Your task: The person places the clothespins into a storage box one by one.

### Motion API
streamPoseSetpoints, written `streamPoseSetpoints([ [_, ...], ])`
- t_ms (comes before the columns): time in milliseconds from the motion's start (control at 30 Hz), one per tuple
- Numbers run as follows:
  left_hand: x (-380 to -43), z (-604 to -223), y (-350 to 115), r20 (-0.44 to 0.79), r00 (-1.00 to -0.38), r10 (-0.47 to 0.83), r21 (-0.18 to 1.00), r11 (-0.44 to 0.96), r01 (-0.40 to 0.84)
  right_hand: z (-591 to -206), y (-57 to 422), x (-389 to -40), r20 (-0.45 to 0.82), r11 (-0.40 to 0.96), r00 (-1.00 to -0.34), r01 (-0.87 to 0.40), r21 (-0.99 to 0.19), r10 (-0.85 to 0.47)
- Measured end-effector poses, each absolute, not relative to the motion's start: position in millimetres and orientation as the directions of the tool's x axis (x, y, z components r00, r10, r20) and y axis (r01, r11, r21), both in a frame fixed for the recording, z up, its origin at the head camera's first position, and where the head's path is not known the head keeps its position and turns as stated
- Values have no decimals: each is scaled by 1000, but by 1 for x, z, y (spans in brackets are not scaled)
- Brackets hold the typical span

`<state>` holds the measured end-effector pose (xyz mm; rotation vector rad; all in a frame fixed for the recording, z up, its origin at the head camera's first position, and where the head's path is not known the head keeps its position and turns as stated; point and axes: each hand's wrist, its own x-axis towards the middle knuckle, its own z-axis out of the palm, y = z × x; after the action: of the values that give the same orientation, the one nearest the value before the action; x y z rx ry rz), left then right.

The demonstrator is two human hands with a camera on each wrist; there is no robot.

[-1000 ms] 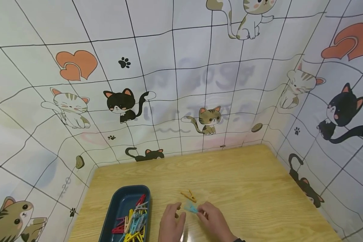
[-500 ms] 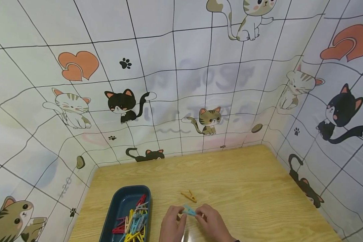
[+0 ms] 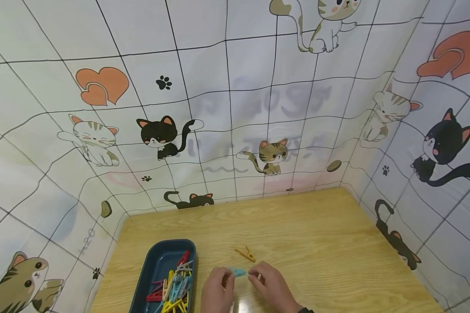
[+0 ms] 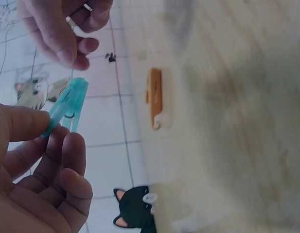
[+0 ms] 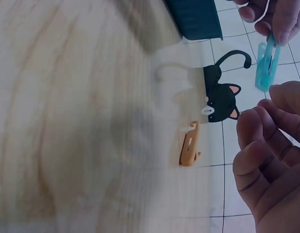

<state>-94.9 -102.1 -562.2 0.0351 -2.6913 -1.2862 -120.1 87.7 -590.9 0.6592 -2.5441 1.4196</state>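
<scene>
A turquoise plastic clothespin [image 3: 239, 272] is pinched between the thumb and fingers of my left hand [image 3: 218, 287], above the table. In the left wrist view the clothespin [image 4: 78, 97] points its free end at the other hand. My right hand [image 3: 272, 283] hovers just right of it, fingers bent and holding nothing; in the right wrist view a small gap shows between its fingertips [image 5: 276, 92] and the clothespin [image 5: 266, 68]. An orange-yellow clothespin [image 3: 246, 254] lies on the table a little beyond both hands.
A dark blue tray [image 3: 158, 261] stands left of the hands on the wooden table [image 3: 297, 230]. Several red, yellow, blue and grey clothespins [image 3: 176, 284] are heaped in it. A cat-print sheet [image 3: 219, 108] rises at the table's back and sides.
The right hand held the turquoise clothespin at first, then both hands held it. Now the right fingers have let go, and the left hand has drawn it slightly left.
</scene>
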Motion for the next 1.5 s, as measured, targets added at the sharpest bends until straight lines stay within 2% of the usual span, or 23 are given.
streamPoseSetpoints([
  [133,-94,-555,-113,177,-971,-161,756,653,30,-585,81,-122,356,449,-882,-465,-763,-308],
  [333,-95,-548,-140,178,-949,-260,743,668,-44,-587,66,-124,380,418,-859,-503,-757,-344],
  [567,-97,-553,-173,283,-863,-418,692,712,-118,-591,50,-125,342,375,-851,-492,-786,-398],
  [900,-95,-555,-215,153,-841,-520,670,680,-298,-598,33,-118,366,320,-799,-546,-775,-478],
  [1400,-98,-565,-228,10,-779,-627,641,602,-476,-596,28,-113,311,342,-802,-520,-782,-510],
  [1500,-97,-562,-226,26,-764,-645,640,597,-483,-598,30,-114,325,348,-801,-532,-772,-503],
])
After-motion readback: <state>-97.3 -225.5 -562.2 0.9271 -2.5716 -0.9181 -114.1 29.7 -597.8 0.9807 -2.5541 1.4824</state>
